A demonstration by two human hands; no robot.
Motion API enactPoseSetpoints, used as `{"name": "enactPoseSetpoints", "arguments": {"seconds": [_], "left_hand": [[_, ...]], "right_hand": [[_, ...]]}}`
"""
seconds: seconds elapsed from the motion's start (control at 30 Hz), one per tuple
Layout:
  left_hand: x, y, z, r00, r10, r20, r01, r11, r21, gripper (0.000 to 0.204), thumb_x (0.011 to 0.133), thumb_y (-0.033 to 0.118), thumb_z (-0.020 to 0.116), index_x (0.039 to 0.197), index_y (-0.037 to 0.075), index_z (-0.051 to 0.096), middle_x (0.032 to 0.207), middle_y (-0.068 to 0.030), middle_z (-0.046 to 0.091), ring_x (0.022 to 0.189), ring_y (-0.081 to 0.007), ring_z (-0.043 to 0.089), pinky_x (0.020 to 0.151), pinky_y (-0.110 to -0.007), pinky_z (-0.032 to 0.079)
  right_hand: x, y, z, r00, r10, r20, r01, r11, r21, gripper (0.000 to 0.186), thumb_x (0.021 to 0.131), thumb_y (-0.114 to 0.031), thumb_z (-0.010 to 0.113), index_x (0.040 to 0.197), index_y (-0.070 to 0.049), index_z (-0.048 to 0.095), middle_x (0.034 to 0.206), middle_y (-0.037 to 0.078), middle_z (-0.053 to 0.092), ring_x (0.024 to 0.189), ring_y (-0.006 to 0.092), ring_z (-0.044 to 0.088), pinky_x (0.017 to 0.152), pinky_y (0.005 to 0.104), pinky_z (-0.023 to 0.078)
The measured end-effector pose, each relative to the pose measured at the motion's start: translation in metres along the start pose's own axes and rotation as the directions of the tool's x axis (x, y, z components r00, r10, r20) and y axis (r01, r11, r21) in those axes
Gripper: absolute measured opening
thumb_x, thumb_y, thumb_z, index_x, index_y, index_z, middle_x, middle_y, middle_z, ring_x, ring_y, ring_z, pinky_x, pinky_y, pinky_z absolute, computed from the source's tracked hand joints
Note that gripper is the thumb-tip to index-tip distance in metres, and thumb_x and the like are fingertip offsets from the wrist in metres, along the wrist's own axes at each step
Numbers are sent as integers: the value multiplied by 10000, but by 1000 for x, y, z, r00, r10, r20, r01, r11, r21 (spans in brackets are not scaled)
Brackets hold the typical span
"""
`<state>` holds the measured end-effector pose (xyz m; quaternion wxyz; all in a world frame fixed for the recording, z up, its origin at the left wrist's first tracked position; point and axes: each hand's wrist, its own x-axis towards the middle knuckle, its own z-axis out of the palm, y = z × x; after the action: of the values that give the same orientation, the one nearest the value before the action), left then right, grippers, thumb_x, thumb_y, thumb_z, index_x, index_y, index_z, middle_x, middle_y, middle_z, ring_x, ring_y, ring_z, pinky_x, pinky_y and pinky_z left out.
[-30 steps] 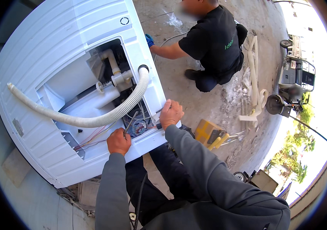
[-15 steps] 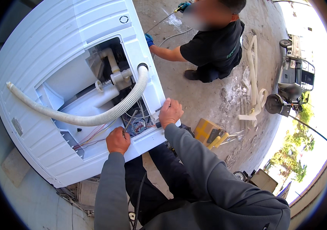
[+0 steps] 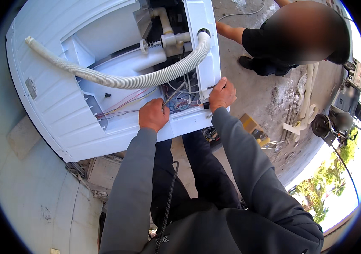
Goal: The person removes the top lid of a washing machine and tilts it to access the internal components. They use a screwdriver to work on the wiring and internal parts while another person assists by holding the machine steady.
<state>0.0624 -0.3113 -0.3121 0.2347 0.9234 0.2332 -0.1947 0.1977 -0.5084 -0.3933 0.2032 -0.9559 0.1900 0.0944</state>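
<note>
A white washing machine lies in front of me with its back opening uncovered. A grey corrugated drain hose comes out of a hole in its edge and curves across the opening. My left hand is closed around a slim metal tool, whose tip points into the bundle of wires. At the casing's near right corner my right hand is closed, fingers pinched, with a thin dark piece poking out beside the thumb. What the palm holds is hidden.
Inside the opening are a white tub and a cream pipe valve. A co-worker in black bends at the far right of the machine. A yellow-brown box and pale strips lie on the floor. A black braided cord hangs before me.
My view has shifted, so the machine appears higher and farther right. Both hands keep nearly the same places on it. The co-worker's head has moved right in the picture.
</note>
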Motion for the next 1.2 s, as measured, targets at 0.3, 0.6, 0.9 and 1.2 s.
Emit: {"name": "enactPoseSetpoints", "arguments": {"seconds": [0.3,0.6,0.9,1.2], "left_hand": [[0,2,-1,995,57,-83,-61,997,-41,326,938,382,648,834,75,612,811,-116,648,774,-361,658,657,-480,516],[-7,-1,-7,993,102,-60,-108,990,-90,291,1002,362,598,948,86,667,867,-133,679,824,-386,657,686,-487,516],[16,7,-28,996,-87,-36,86,996,-15,318,1007,372,599,1082,78,694,918,-178,723,887,-397,691,753,-493,530],[42,-9,-23,1000,10,6,-10,994,108,342,1013,406,581,1047,97,722,837,-190,723,822,-424,687,713,-520,538]], "right_hand": [[4,-5,-5,1000,27,6,-27,998,53,331,991,-377,516,1009,-145,751,1044,96,722,1034,369,605,938,542,425],[-31,-56,-80,683,-722,-110,686,581,439,228,843,-35,668,1068,-56,695,980,105,650,929,342,586,858,439,452],[-56,-64,-89,800,-590,111,349,608,713,111,917,-55,661,1015,-14,694,885,131,645,770,311,637,681,379,509],[-74,-9,-98,812,-508,288,220,723,654,132,932,-70,654,1034,-6,709,949,164,703,829,310,688,743,358,537]]}}
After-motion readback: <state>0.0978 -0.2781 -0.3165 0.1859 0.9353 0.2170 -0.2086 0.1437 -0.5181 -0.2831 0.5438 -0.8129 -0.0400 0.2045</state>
